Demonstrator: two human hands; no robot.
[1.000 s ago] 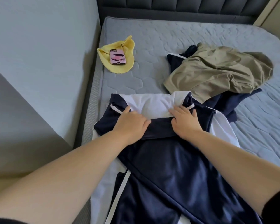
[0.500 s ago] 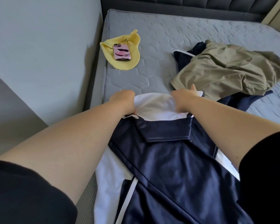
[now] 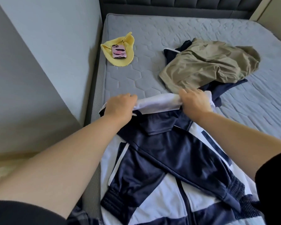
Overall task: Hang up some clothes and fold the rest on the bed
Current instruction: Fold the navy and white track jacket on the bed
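Both hands have left the navy collar flap they pressed a second ago and now sit farther apart, up at the white top edge of the jacket (image 3: 161, 153). Well beyond the left fingers (image 3: 131, 96), toward the wall side of the mattress (image 3: 152, 38), a yellow cloth (image 3: 125, 43) lies flat with a pink-cased phone (image 3: 118, 51) on top of it. The left hand (image 3: 120, 106) has its fingers curled down over the white edge, gripping it near the shoulder. Between the two sets of fingers the white fabric stretches in a bunched band, and toward the person from them the jacket spreads front-up on the bed, its navy sleeves crossed over the body. The right hand (image 3: 194, 101) clutches the other end of that white edge, knuckles up and fingers closed round the cloth. Just past the right fingers (image 3: 185, 93) a crumpled khaki garment (image 3: 209, 65) lies heaped on a dark navy garment (image 3: 224, 86).
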